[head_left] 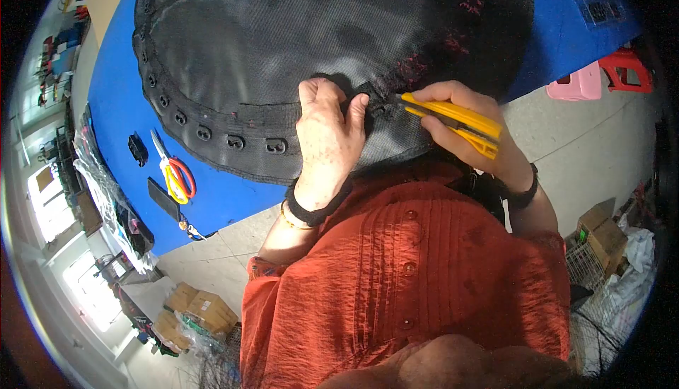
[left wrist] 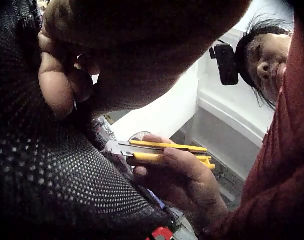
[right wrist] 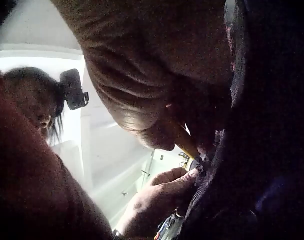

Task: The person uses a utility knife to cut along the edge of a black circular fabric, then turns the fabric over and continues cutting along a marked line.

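Note:
A large round piece of black mesh fabric (head_left: pixel 233 49) covers much of the blue table, its border lined with several small black eyelet pieces (head_left: pixel 276 146). At the near border, my left hand (head_left: pixel 327 131) pinches the fabric, thumb extended toward the right. My right hand (head_left: pixel 511 145) grips a yellow utility knife (head_left: pixel 460 122), tip pointing left at the border just past the left thumb. In the left wrist view, the knife's metal blade (left wrist: pixel 118 148) is out and meets the fabric edge. Loose pinkish threads (head_left: pixel 410 69) show on the fabric beyond the knife.
Scissors (head_left: pixel 173 173) with red and yellow handles lie on the blue table (head_left: pixel 212 212) at left, beside a small black piece (head_left: pixel 137 150) and a flat black strip (head_left: pixel 164 199). Clear plastic (head_left: pixel 106 177) lies along the left edge. Pink (head_left: pixel 576 81) and red stools (head_left: pixel 626 71) stand right.

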A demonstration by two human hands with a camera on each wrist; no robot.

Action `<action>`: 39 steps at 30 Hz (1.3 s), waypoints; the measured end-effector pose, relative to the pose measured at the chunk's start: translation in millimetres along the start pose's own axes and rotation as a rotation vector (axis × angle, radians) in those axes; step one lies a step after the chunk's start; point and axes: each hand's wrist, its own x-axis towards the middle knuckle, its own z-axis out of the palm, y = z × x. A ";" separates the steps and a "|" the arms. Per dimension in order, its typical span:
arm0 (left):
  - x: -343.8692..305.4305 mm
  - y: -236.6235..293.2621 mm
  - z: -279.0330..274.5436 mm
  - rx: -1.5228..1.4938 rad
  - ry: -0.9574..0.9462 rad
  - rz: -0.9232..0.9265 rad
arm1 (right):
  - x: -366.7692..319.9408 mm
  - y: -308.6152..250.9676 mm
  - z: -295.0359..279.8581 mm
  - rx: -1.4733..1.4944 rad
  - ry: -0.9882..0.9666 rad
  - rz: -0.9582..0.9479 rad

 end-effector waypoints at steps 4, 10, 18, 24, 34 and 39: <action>-0.9 1.0 0.5 -0.020 0.004 -0.013 | 6.3 0.5 1.6 0.046 0.021 0.034; -1.1 1.2 0.4 -0.007 0.009 -0.007 | 17.3 9.2 13.8 0.046 0.071 -0.084; -1.1 -1.3 1.9 -0.004 0.026 0.029 | 17.0 12.3 15.6 0.026 0.057 -0.074; -2.0 -1.9 2.2 -0.007 0.018 0.006 | 14.3 10.0 13.9 -0.039 0.045 -0.084; -1.2 0.6 -3.5 -0.029 -0.020 -0.038 | 0.7 1.9 -9.5 -0.120 -0.079 -0.044; -4.1 -8.5 -3.4 -0.039 0.005 0.050 | -11.4 -2.7 -28.5 0.048 0.034 0.089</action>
